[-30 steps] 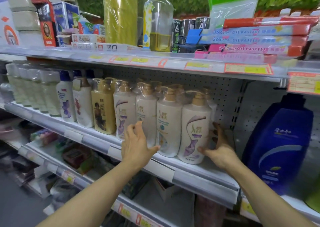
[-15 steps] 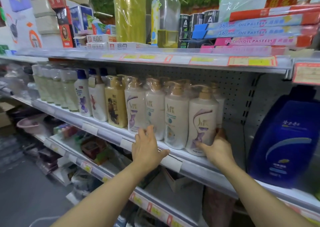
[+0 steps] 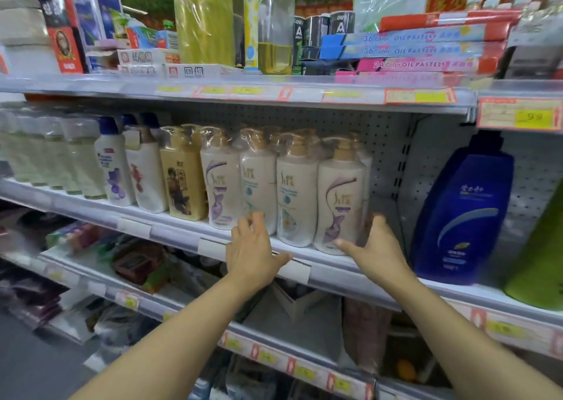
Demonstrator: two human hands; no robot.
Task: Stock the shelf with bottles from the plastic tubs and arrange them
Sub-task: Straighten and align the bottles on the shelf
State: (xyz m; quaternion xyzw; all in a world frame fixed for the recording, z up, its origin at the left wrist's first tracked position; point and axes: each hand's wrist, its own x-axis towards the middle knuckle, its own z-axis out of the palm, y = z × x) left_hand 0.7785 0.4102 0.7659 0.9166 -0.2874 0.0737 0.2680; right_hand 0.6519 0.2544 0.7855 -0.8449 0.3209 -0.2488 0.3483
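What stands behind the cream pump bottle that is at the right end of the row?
Behind the rightmost cream bottle one more wrapped bottle shows partly, then the pegboard back wall. The right hand hides its base; anything further behind is covered.

There is a single view, from a wide-angle camera worn on the person's head, facing forward and slightly down at a store shelf from close range, near enough that both forearms reach in from the bottom edge. The middle shelf sits roughly at the centre of the frame, running down from left to right, with the upper shelf bowed by the lens across the top. No second view shares the scene.
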